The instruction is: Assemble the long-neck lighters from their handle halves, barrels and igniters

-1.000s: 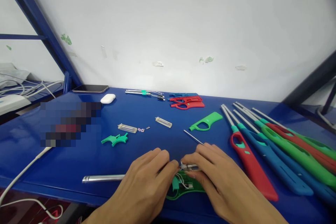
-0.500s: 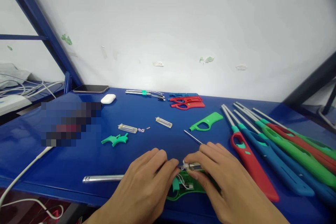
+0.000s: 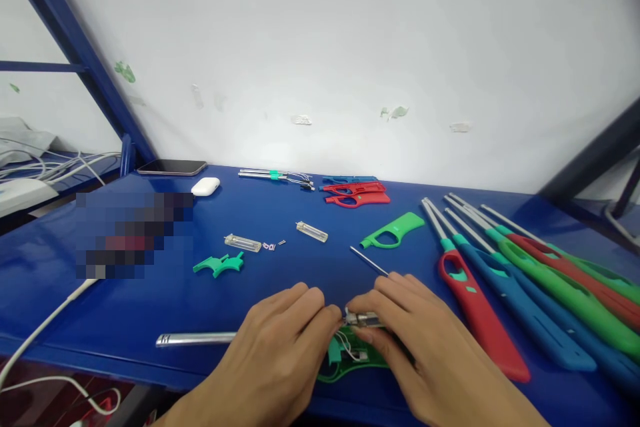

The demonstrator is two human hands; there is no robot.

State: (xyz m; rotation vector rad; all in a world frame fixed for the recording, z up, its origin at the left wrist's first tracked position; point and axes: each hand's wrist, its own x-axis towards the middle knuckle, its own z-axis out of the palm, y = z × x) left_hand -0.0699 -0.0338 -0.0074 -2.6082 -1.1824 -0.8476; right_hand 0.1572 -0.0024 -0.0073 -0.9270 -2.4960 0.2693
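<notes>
Near the front edge of the blue table, my right hand [image 3: 407,337] pinches a clear lighter fuel tank [image 3: 367,319] with a pale fitting at its left end. My left hand [image 3: 290,340] is closed, its thumb and forefinger pressed together at that fitting; what they hold is too small to make out. Below the fingertips lies an open green lighter casing [image 3: 370,363], with white wires and a teal trigger piece [image 3: 334,352] inside. A silver metal tube [image 3: 195,339] extends left from under my left hand. A thin metal rod [image 3: 369,260] lies just beyond my right hand.
Assembled long lighters [image 3: 483,310] lie at right. A green casing half [image 3: 395,230], red casings [image 3: 357,197], two clear tanks [image 3: 243,243], teal triggers [image 3: 219,265] and wired tubes [image 3: 273,175] lie farther back. A white earphone case [image 3: 205,187] and phone [image 3: 173,167] are at left.
The fuel tank and my right hand have shifted slightly left, toward my left fingertips. Both hands keep their pinch; the loose parts on the table lie as before.
</notes>
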